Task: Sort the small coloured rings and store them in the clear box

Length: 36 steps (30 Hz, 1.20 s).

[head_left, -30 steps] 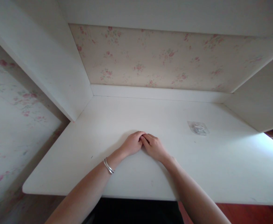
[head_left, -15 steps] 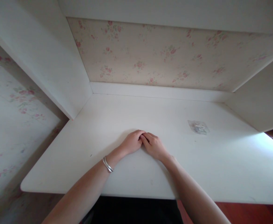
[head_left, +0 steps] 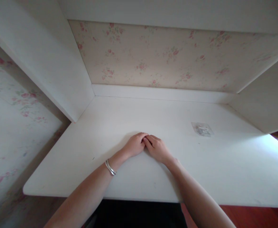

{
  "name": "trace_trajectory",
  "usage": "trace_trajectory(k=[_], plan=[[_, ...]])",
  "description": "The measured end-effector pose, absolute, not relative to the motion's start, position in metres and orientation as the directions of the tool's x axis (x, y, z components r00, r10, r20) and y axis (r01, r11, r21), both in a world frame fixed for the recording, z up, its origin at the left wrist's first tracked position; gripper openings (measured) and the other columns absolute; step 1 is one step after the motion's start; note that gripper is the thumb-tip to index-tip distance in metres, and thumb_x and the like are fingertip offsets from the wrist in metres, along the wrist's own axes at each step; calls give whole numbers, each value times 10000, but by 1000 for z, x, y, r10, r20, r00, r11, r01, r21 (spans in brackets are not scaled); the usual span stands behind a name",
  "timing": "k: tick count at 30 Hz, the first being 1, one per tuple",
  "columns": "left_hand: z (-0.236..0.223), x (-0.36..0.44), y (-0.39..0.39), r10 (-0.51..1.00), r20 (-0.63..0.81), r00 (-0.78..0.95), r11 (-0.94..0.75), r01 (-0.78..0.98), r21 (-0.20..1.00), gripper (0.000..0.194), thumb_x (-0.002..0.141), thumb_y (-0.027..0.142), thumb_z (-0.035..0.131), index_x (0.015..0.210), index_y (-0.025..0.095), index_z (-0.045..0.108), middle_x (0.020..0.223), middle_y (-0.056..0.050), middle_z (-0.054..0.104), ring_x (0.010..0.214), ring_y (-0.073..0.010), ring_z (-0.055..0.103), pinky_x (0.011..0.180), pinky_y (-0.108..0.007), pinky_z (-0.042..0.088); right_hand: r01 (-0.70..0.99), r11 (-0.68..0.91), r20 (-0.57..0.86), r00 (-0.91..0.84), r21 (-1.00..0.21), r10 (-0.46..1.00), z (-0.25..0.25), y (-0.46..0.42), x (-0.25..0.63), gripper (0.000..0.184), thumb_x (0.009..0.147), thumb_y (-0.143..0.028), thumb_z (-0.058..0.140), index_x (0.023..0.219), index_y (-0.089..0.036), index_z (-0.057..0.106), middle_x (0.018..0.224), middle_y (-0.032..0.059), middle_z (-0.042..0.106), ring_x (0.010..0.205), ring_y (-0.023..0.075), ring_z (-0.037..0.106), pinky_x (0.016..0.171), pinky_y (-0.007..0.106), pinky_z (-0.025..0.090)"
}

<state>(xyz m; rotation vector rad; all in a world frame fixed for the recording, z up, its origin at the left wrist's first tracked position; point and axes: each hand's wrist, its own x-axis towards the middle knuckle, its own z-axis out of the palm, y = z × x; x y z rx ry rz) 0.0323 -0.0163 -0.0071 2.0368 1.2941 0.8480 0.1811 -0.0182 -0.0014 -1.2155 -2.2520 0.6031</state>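
Note:
Both hands rest together on a white desk [head_left: 134,114], knuckles up and fingers curled inward. My left hand [head_left: 135,144] is closed, its fingertips meeting those of the other hand. A silver bangle [head_left: 110,167] circles the left wrist. My right hand [head_left: 158,148] is closed too, with its thumb lying against the left hand. A small dark gap shows between the thumbs, and no object is visible in either hand. To the right of the hands, a small clear plastic packet [head_left: 202,129] with pale contents lies flat on the desktop.
White side panels rise at the left [head_left: 51,60] and right [head_left: 267,95] of the desk. A white board [head_left: 167,14] spans above, in front of flowered wallpaper [head_left: 153,53]. The desk's rounded front-left corner [head_left: 26,190] lies near the wall. Reddish flooring [head_left: 250,217] shows below.
The hands have stayed clasped in the same place. Only the camera view has shifted slightly.

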Motion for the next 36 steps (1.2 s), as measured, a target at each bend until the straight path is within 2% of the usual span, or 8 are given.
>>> trace_trajectory(k=[36], plan=[[-11, 32, -16, 913, 228, 338, -393, 577, 716, 393, 768, 43, 429, 1097, 168, 605, 1104, -52, 653, 1014, -164, 589, 954, -291, 445, 622, 535, 247, -491, -572, 835, -1, -19, 181, 250, 963, -280, 353, 946, -202, 590, 904, 44, 637, 812, 145, 584, 739, 257, 416]])
